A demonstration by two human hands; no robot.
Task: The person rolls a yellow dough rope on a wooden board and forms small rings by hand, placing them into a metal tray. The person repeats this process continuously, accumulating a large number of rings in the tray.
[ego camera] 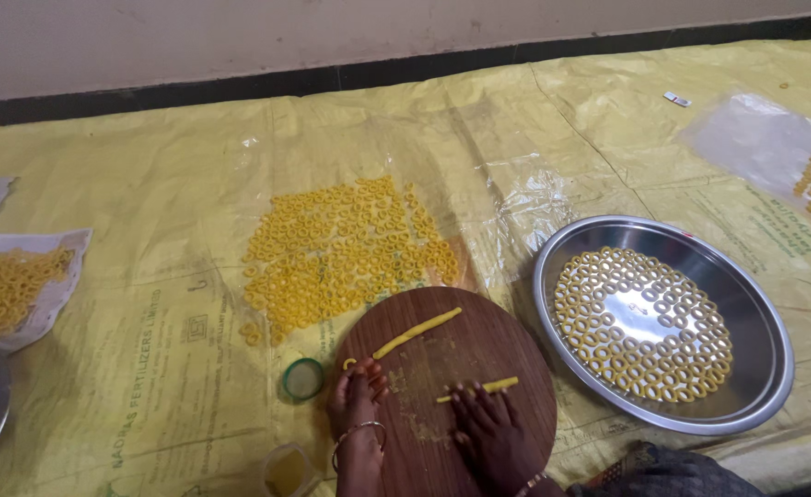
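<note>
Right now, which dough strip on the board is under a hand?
The short thin strip, under the right hand fingertips. The longer, thicker strip lies untouched, farther up the round wooden board.

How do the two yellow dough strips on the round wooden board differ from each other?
The longer dough strip is thicker and lies free in the upper middle of the wooden board, slanting up to the right. The shorter dough strip is thinner, lies nearly level, and sits under the fingers of the right hand. The left hand touches neither strip. Both strips are yellow and rope-shaped.
</note>
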